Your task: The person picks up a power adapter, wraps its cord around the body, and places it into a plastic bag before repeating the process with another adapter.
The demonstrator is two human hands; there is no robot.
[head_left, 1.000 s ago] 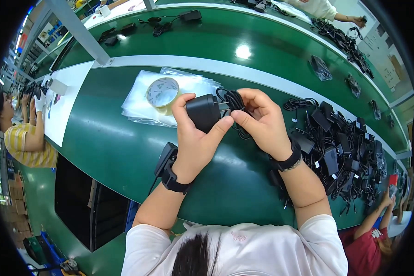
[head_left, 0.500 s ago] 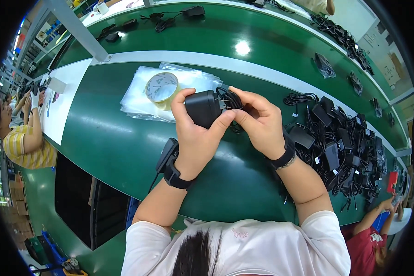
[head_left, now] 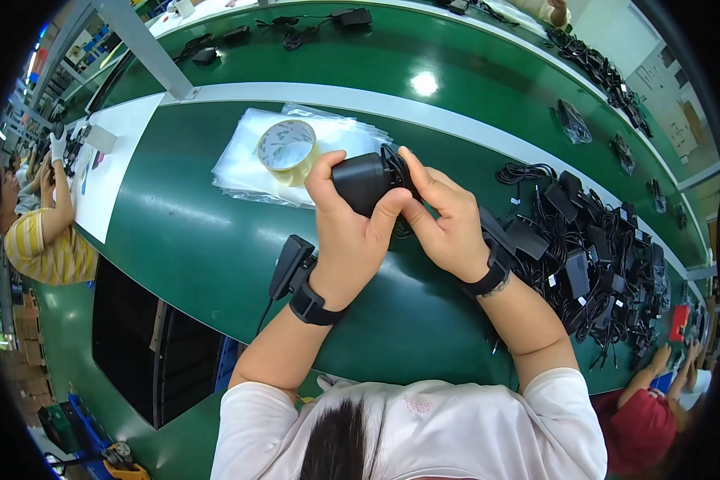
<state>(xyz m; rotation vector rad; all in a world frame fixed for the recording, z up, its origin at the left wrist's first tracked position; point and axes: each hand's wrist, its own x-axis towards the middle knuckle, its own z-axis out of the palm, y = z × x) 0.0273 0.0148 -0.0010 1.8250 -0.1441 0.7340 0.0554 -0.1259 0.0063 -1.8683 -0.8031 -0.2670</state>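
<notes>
A black power adapter (head_left: 358,183) is up over the bench in front of me. My left hand (head_left: 345,228) is closed round its body, thumb on the near side and fingers on the far side. Against the adapter's right end lies its black coiled cable (head_left: 393,170). My right hand (head_left: 450,224) pinches that coil between thumb and fingers, pressing it to the adapter; the plug prongs are hidden now. Behind my left hand, a roll of clear tape (head_left: 287,150) rests on a stack of clear plastic bags (head_left: 239,166).
To the right lies a large heap of black adapters and cables (head_left: 576,256). A green conveyor belt (head_left: 472,84) with bagged adapters runs beyond a pale rail (head_left: 312,94). Co-workers sit at left (head_left: 44,232) and lower right (head_left: 636,432). A grey post (head_left: 144,48) stands at upper left.
The adapter has tilted and shifted slightly right in my hands. Its metal prongs, visible before, are now covered by the cable and my fingers. Bagged adapters on the belt have moved slightly right.
</notes>
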